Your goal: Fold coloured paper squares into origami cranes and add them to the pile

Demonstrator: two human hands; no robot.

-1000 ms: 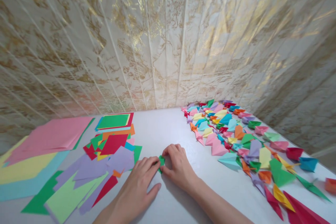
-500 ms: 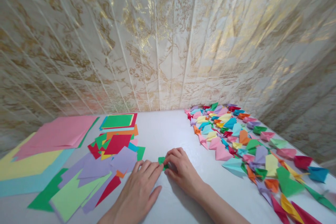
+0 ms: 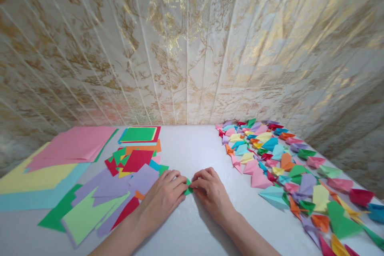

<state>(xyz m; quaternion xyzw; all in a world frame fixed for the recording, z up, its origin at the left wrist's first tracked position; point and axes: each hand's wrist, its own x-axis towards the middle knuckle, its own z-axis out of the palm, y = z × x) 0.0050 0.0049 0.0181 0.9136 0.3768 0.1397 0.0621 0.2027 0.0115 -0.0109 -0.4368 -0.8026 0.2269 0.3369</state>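
Small green paper: the small green paper (image 3: 188, 190) lies between the fingertips of both hands, at or just above the table; its folds are too small to read.
Right hand: the right hand (image 3: 211, 192) is curled, its fingertips nipped together on the paper's right edge.
Left hand: the left hand (image 3: 169, 190) is loosely bent, fingers side by side against the paper's left edge; whether it grips or only steadies, I cannot tell.
Good folding: this looks like creasing work; on so small a piece, best let one hand steady the paper while the other lines up edges, then press lightly and run a fingertip along the crease.
Containers: no box or tray shows; paper rests directly on the white table (image 3: 192, 144).
Left side: overlapping lavender pieces (image 3: 111, 184), a red piece (image 3: 138, 161), a stack of small sheets (image 3: 138, 134) topped with green, and large pink sheets (image 3: 72, 146).
Right side: many folded paper shapes (image 3: 287, 162) in mixed colours.
Behind: a gold-patterned curtain (image 3: 186, 48).
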